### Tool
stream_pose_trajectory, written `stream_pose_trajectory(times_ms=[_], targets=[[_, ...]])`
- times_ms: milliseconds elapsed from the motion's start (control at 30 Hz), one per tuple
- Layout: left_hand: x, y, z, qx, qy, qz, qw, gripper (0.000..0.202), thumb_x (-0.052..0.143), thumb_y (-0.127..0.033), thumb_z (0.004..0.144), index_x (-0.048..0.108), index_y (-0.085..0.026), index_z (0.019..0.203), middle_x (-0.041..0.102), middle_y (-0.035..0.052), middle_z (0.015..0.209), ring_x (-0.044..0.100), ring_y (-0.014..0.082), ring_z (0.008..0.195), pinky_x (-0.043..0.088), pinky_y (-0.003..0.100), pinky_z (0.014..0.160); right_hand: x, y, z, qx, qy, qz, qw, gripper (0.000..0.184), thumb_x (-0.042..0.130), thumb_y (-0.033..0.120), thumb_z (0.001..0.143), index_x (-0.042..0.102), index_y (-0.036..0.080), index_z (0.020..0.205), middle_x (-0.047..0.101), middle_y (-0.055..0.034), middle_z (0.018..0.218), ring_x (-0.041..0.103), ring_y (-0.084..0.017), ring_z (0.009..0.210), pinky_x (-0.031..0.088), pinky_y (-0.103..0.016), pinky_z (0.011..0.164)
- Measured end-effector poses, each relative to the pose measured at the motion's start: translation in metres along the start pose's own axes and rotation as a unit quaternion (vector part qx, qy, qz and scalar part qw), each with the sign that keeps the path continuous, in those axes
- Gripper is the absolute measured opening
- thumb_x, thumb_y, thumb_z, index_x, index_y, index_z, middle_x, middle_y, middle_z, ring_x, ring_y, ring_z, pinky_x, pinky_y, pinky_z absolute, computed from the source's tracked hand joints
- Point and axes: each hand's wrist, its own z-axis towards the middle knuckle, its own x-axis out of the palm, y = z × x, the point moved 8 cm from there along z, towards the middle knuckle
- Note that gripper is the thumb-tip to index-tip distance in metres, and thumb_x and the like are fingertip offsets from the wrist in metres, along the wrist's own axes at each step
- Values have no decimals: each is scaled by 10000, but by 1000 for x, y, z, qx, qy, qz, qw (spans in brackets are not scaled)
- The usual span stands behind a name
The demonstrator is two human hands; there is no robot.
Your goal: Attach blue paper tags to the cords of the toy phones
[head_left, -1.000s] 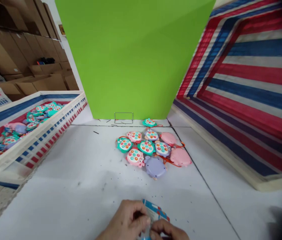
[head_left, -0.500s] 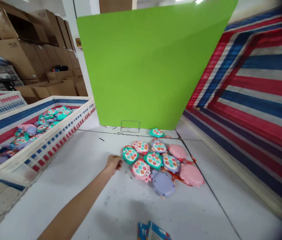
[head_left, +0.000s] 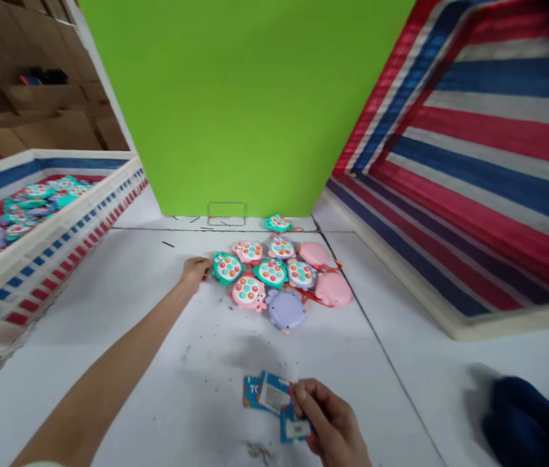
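Observation:
My left hand [head_left: 195,272] is at the left edge of a teal animal-shaped button toy [head_left: 227,267], its fingers curled together; what they hold, if anything, is hidden. Beside that toy lie several others, including a pink toy [head_left: 248,292], a second teal one [head_left: 272,273] and a purple one face down [head_left: 287,311]. Lower down, my right hand [head_left: 330,421] pinches a small blue printed card [head_left: 294,428] with a white label. Two more blue cards, one showing a white label [head_left: 274,393] and one lettered [head_left: 251,391], overlap on the table just left of it.
A white crate [head_left: 55,243] with more toys stands at left. A green board [head_left: 250,110] rises behind the table, with a wire stand [head_left: 226,203] at its foot. On the right is a large striped crate [head_left: 488,175]; a dark blue item [head_left: 522,415] shows at lower right.
My right hand has come into view at the bottom, pinching a blue card. My left hand has reached the teal toy's edge. The view has tilted down, showing more of the near table.

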Motion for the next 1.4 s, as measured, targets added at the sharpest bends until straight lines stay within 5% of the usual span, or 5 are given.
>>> stream_pose_trajectory(times_ms=[300,600,800,1067,1400], targets=[[11,-63,-88,126,124,-51,983,172,695,-232,580,582,-103,574,534,-6,537,451,73,507,321,182,456,13,39,-5,-65,23,7,998,356,616,483,660,536,152,557,427,53,470,245,-46,390,155,-182,368],[45,-14,-186,13,269,-46,962,190,662,-275,609,591,-100,589,564,26,585,500,102,535,335,220,514,43,84,-19,-188,72,-172,964,268,466,351,774,529,163,594,398,49,493,353,-90,457,295,-190,433],[55,4,-203,28,280,-12,960,201,644,-300,629,607,-103,644,576,35,649,488,113,608,341,218,552,44,81,-16,-204,43,-232,950,227,441,245,765,523,164,570,432,44,484,381,-94,451,316,-191,442],[68,7,-224,194,309,146,920,187,505,-274,770,556,-122,674,492,-14,612,447,102,592,342,197,546,33,67,-9,-233,28,-196,952,246,449,294,793,564,161,621,482,30,515,416,-106,479,326,-199,466],[92,30,-223,128,314,92,936,235,476,-342,777,504,-126,688,504,-5,551,452,90,468,352,187,459,15,46,-7,-263,13,-152,953,261,460,361,825,568,183,667,554,13,560,484,-117,481,381,-193,460]])
